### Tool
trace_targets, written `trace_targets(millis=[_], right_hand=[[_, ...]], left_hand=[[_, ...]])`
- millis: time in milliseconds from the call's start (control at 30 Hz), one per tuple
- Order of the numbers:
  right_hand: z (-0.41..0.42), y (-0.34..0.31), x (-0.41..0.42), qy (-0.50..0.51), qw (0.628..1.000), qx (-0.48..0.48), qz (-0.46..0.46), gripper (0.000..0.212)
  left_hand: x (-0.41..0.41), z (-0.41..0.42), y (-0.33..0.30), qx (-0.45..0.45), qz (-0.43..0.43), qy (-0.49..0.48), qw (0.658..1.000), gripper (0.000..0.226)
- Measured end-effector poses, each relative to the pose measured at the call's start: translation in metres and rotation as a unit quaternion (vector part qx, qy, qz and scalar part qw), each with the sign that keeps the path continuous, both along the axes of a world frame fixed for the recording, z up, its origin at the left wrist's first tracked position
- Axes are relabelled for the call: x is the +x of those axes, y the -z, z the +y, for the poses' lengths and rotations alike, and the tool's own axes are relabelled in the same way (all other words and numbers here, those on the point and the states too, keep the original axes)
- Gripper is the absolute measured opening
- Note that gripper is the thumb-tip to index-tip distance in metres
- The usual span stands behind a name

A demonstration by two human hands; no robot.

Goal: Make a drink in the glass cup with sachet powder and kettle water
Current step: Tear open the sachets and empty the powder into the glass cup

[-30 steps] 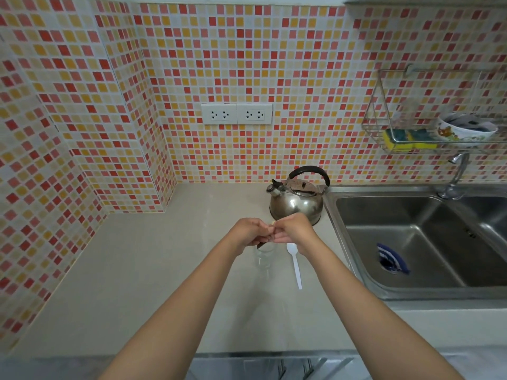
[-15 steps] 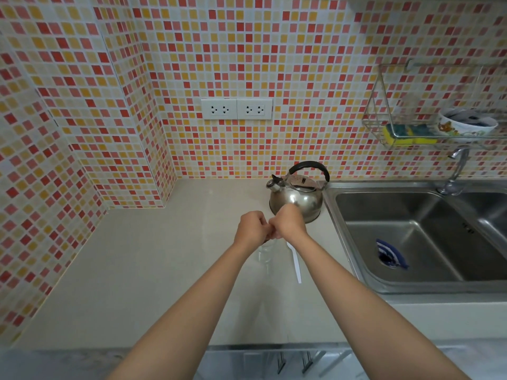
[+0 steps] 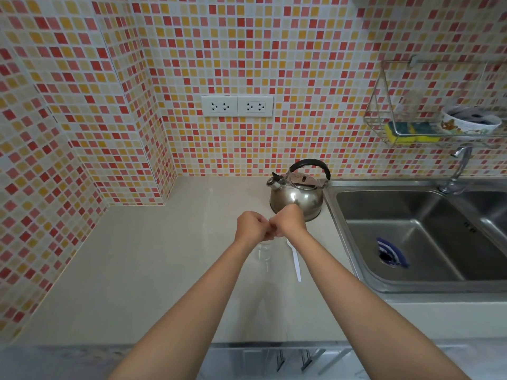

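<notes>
My left hand (image 3: 251, 226) and my right hand (image 3: 289, 222) are clenched knuckle to knuckle over the counter, fingertips pinched together on a small sachet that is almost wholly hidden between them. Directly below the hands stands the clear glass cup (image 3: 262, 253), partly covered by my left wrist. A white plastic spoon (image 3: 296, 261) lies on the counter just right of the cup. The steel kettle (image 3: 297, 194), with a black handle, stands behind my right hand, close to the sink.
A steel sink (image 3: 411, 281) with a blue cloth (image 3: 391, 253) at its drain fills the right side, and its tap (image 3: 461, 165) is behind it. A wire rack (image 3: 384, 124) on the tiled wall holds a sponge and a bowl. The beige counter (image 3: 164, 256) stretches left.
Both hands stay joined over the cup and have shifted slightly away from me, towards the kettle. The knuckles have turned upward. The cup, spoon and kettle have not moved.
</notes>
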State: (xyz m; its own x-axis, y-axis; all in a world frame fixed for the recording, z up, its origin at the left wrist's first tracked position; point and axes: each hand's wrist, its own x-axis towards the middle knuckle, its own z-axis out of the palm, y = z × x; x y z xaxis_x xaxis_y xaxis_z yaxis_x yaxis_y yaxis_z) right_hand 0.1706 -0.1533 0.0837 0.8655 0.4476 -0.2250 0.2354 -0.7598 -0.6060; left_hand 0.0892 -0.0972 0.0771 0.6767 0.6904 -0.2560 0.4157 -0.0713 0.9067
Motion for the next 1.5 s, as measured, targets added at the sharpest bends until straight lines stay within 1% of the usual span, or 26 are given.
trace_targets(millis=[67, 200, 300, 400, 433, 467, 500, 567, 633, 667, 700, 733, 800, 867, 933, 1000, 1067, 1133, 1200, 1267, 1333, 1433, 1500], right_hand=[[0.002, -0.002, 0.000, -0.012, 1.000, -0.014, -0.017, 0.034], [0.001, 0.000, -0.001, -0.023, 0.999, -0.006, -0.048, 0.026], [0.000, 0.004, -0.004, -0.026, 0.998, -0.021, -0.057, 0.016], [0.000, 0.008, -0.008, -0.016, 0.994, -0.022, -0.110, 0.024], [0.001, 0.009, -0.007, -0.007, 0.994, -0.015, -0.106, 0.023], [0.002, 0.008, -0.006, 0.004, 0.997, 0.003, -0.082, 0.019], [0.003, 0.006, -0.004, 0.011, 0.999, 0.017, -0.048, 0.015], [0.005, 0.004, 0.001, 0.010, 0.999, 0.033, 0.008, 0.014], [0.005, 0.002, 0.004, 0.000, 0.998, 0.059, 0.012, 0.012], [0.005, 0.001, 0.003, -0.003, 0.998, 0.066, 0.008, 0.013], [0.005, 0.000, 0.003, -0.011, 0.999, 0.053, -0.002, 0.014], [0.004, -0.002, 0.002, -0.016, 1.000, 0.024, -0.010, 0.020], [0.004, -0.005, 0.002, -0.023, 0.999, -0.017, -0.017, 0.030], [0.005, -0.008, 0.004, -0.030, 0.999, -0.035, -0.006, 0.028], [0.005, -0.011, 0.008, -0.033, 0.998, -0.046, 0.020, 0.019], [0.002, -0.012, 0.015, -0.029, 0.997, -0.023, 0.062, 0.015], [-0.001, -0.016, 0.021, -0.025, 0.995, 0.001, 0.093, 0.018], [-0.003, -0.019, 0.025, -0.019, 0.993, 0.013, 0.116, 0.018], [-0.004, -0.021, 0.028, -0.016, 0.991, 0.022, 0.134, 0.016], [-0.004, -0.022, 0.029, -0.024, 0.989, 0.026, 0.144, 0.013], [-0.004, -0.022, 0.030, -0.037, 0.988, 0.024, 0.150, 0.011], [-0.001, -0.021, 0.031, -0.049, 0.988, 0.015, 0.147, 0.014], [0.001, -0.020, 0.032, -0.057, 0.989, 0.006, 0.140, 0.016]], left_hand=[[0.001, -0.002, 0.003, 0.024, -0.011, -0.008, 1.000, 0.021], [0.003, -0.007, 0.011, 0.068, -0.006, -0.014, 0.998, 0.016], [0.002, -0.006, 0.013, 0.098, 0.004, -0.045, 0.994, 0.019], [0.001, -0.002, 0.010, 0.139, 0.042, -0.055, 0.988, 0.015], [0.002, 0.000, 0.008, 0.134, 0.048, -0.055, 0.988, 0.014], [0.003, 0.002, 0.006, 0.115, 0.041, -0.056, 0.991, 0.015], [0.004, 0.003, 0.005, 0.087, 0.030, -0.058, 0.994, 0.019], [0.006, 0.006, 0.003, 0.030, 0.008, -0.063, 0.998, 0.025], [0.008, 0.006, 0.002, -0.001, -0.005, -0.062, 0.998, 0.025], [0.008, 0.006, 0.001, 0.006, 0.000, -0.058, 0.998, 0.023], [0.008, 0.006, 0.000, 0.044, 0.022, -0.050, 0.998, 0.020], [0.008, 0.007, -0.001, 0.105, 0.057, -0.037, 0.992, 0.017], [0.007, 0.007, -0.004, 0.240, 0.132, -0.016, 0.962, 0.019], [0.007, 0.007, -0.004, 0.346, 0.156, 0.008, 0.925, 0.026], [0.007, 0.008, 0.000, 0.408, 0.127, 0.040, 0.903, 0.032], [0.004, 0.013, 0.006, 0.430, 0.071, 0.090, 0.896, 0.034], [-0.001, 0.017, 0.013, 0.397, 0.006, 0.116, 0.911, 0.031], [-0.005, 0.020, 0.018, 0.362, -0.033, 0.125, 0.923, 0.037], [-0.007, 0.020, 0.019, 0.357, -0.038, 0.142, 0.922, 0.054], [-0.007, 0.021, 0.019, 0.355, -0.034, 0.150, 0.922, 0.061], [-0.006, 0.021, 0.020, 0.356, -0.038, 0.140, 0.923, 0.058], [-0.005, 0.020, 0.019, 0.366, -0.047, 0.126, 0.921, 0.054], [-0.004, 0.020, 0.019, 0.351, -0.063, 0.111, 0.928, 0.050]])
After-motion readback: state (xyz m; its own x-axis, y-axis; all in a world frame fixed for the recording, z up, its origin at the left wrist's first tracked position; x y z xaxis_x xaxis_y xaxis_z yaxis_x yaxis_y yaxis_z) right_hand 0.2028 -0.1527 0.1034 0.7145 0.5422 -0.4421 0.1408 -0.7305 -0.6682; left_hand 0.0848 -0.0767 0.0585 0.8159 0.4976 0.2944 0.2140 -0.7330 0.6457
